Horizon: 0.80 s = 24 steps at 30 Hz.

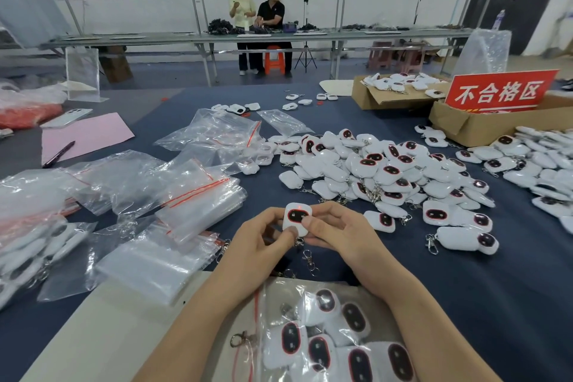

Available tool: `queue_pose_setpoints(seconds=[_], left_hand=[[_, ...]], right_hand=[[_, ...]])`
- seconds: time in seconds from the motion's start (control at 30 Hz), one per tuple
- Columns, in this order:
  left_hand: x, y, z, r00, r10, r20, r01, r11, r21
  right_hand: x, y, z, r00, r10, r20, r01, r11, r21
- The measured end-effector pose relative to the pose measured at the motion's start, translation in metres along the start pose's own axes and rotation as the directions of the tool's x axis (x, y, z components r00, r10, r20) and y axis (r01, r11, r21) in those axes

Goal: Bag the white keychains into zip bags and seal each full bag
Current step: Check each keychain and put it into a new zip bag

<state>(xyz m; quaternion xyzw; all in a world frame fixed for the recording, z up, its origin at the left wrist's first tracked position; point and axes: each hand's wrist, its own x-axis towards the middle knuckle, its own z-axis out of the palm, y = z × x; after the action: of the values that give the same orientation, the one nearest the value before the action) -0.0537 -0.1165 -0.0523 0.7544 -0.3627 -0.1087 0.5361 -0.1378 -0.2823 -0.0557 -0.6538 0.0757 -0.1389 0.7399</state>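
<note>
One white keychain [296, 216] with a dark oval face and a small lit red dot is held upright over the blue table. My left hand [260, 242] grips its left side and my right hand [335, 231] pinches its right side, thumb on the face. Its metal clasp [309, 257] dangles below. Under my forearms lies a zip bag [338, 335] holding several keychains, its mouth toward my hands. A large heap of loose keychains [381, 174] spreads to the right. Empty zip bags [198, 195] with red seals are stacked at left.
Filled bags [28, 254] lie at the far left. Cardboard boxes [465, 124] with a red sign [499, 91] stand at back right. A pink sheet [93, 130] and pen [59, 154] lie at left. Two people [259, 9] work at a far table.
</note>
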Motion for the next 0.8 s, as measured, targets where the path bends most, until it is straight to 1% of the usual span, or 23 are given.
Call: queue_pose_setpoints(seconds=[0.13,0.3,0.4,0.5,0.7,0.8], left_hand=[[0.000,0.000,0.000,1.000,-0.004,0.003,0.004,1.000,0.003],[-0.001,0.000,0.007,0.996,0.026,-0.085,-0.021,0.998,0.060],[-0.002,0.001,0.009,0.982,0.106,-0.154,-0.097,0.993,0.067],[-0.003,0.002,0.009,0.972,0.157,-0.176,-0.148,0.987,0.064],[-0.004,0.001,0.010,0.975,0.138,-0.177,-0.135,0.990,0.029],[-0.003,0.000,0.010,0.976,0.099,-0.191,-0.100,0.995,0.008]], right_hand=[[-0.001,0.001,0.000,1.000,-0.003,-0.004,0.003,1.000,0.013],[0.000,0.003,0.001,0.999,-0.016,-0.029,0.016,1.000,0.003],[0.000,0.005,0.003,0.998,-0.050,-0.024,0.048,0.996,-0.073],[-0.001,0.006,0.004,0.997,-0.072,0.018,0.073,0.986,-0.147],[-0.002,0.005,0.004,0.997,-0.082,0.013,0.083,0.985,-0.154],[-0.002,0.003,0.005,0.994,-0.106,0.009,0.106,0.984,-0.140]])
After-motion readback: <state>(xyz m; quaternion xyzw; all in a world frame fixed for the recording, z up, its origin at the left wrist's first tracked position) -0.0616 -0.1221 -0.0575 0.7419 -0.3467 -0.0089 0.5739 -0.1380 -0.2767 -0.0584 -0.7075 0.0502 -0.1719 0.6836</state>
